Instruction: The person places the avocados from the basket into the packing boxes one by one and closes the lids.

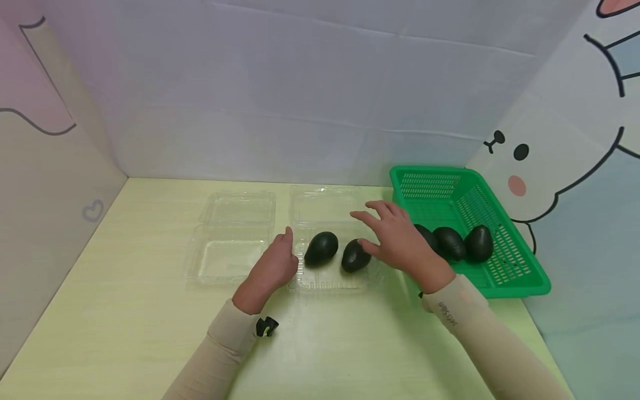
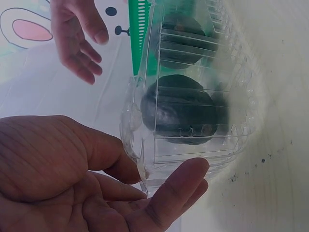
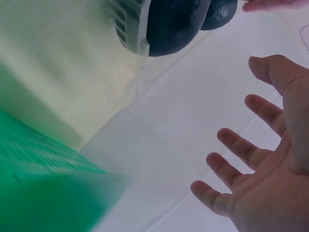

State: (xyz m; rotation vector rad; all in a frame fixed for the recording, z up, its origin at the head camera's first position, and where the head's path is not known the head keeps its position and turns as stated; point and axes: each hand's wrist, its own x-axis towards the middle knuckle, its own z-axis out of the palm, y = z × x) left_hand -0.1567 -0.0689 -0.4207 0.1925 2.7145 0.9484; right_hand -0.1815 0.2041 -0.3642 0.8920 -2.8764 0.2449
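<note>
The left hand point(image 1: 272, 266) rested with relaxed fingers against the nine o'clock edge of the clear clamshell tray point(image 1: 330, 280) holding two avocados point(image 1: 321, 248), while the right hand point(image 1: 397, 239) hovered at three o'clock, fingers spread, holding nothing.

A pale yellow-green tabletop point(image 1: 125, 311) fills the foreground. A plain white backdrop point(image 1: 300, 100) with faint creases stands behind it. The left panel point(image 1: 45, 183) is pink above and beige below, with a small heart outline. The right panel point(image 1: 560, 166) carries a cartoon rabbit, probably printed. Light is soft and even
</note>
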